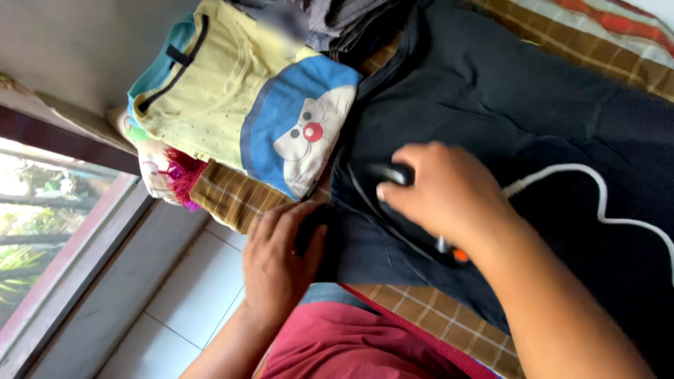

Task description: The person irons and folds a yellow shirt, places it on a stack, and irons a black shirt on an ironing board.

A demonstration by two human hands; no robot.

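Brown checked cloth (435, 316) over work surface, white tiled floor (189, 295) below | 1 dark navy garment (505, 98) spread flat, 1 black iron (397, 175) w/ white cord (597, 189), 1 folded yellow cartoon-print shirt (239, 105) atop pile | right hand (442, 189) closed round iron handle | left hand (277, 256) flat, fingers loosely spread, pressing garment's edge.

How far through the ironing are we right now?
Done, it seems: a folded yellow shirt tops the stack. In hand: the right hand grips the iron on the dark garment; the left hand pins its edge. The garment is unfolded.
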